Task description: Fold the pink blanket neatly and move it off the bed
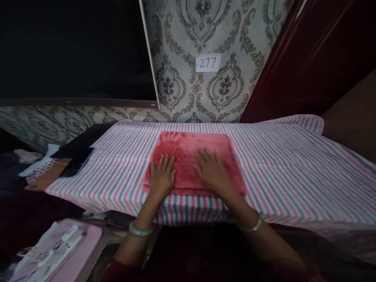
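In front of me a folded red plush cloth (185, 160), perhaps a blanket or towel, lies as a flat rectangle near the table's front edge. On its left part my left hand (162, 175) rests palm down, fingers spread. My right hand (212, 169) lies flat on the right half, slightly blurred, with its fingers stretched forward. Neither hand grips the fabric. Layered folds show along the cloth's near edge. Beneath it spreads a pink, grey and white striped tablecloth (273, 168).
Behind the table, a large dark screen (73, 51) hangs at left beside patterned wallpaper bearing a paper marked 277 (208, 62). Dark red wooden furniture (305, 66) stands at right. A pink stool-like surface (88, 243) with white items is at lower left.
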`<move>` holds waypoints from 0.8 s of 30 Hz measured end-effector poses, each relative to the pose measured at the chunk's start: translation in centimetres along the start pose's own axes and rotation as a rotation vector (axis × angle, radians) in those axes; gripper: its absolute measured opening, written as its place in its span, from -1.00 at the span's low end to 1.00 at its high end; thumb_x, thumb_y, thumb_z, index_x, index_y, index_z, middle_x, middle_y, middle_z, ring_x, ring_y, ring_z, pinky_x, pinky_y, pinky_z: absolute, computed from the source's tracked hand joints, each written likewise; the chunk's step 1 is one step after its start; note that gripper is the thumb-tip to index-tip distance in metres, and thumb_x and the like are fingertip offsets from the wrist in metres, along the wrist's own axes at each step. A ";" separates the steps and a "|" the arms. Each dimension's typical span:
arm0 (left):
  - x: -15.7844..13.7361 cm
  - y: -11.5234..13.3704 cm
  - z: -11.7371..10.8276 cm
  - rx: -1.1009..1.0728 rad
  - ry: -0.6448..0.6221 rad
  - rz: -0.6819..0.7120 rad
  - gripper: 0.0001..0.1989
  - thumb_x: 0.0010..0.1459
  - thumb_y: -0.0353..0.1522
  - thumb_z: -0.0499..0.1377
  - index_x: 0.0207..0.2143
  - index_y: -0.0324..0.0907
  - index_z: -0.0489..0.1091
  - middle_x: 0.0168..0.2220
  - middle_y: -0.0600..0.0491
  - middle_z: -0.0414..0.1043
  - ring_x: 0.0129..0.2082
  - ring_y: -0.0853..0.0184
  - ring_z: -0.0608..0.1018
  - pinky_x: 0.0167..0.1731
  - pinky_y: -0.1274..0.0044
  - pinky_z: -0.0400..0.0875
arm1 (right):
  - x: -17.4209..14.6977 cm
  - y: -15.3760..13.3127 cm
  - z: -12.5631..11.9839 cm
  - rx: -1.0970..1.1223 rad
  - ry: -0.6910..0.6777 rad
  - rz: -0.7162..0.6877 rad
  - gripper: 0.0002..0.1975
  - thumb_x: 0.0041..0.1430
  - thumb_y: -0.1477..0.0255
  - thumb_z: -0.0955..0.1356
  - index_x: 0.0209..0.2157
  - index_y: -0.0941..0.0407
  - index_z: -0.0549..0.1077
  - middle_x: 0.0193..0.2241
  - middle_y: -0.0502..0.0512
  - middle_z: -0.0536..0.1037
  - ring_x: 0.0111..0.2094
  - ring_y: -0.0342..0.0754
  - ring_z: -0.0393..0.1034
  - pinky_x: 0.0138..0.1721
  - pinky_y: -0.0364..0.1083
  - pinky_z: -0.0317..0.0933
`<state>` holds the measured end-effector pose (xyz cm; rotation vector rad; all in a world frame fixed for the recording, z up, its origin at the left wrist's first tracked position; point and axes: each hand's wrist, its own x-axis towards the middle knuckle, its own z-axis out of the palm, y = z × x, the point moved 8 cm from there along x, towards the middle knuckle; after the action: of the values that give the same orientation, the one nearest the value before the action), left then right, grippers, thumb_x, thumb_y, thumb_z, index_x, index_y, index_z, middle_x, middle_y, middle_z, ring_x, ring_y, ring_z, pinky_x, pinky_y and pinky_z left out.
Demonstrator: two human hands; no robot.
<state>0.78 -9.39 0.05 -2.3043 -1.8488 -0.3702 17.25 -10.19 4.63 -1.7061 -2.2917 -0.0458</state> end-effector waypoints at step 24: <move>1.1 -1.4 0.1 0.013 -0.087 0.009 -0.43 0.38 -0.30 -0.15 0.39 -0.21 0.10 0.44 -0.12 -0.04 0.44 0.09 0.05 0.31 -0.03 0.00 | -0.6 5.1 5.0 -0.101 -0.110 0.100 -0.32 0.39 0.15 0.12 0.39 0.23 0.10 0.42 0.28 0.02 0.45 0.15 -0.15 0.37 0.28 -0.21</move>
<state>-0.38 -8.05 0.19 -2.3552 -1.8740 -0.2600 21.23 -8.23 -0.99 -1.9164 -2.3135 -0.0491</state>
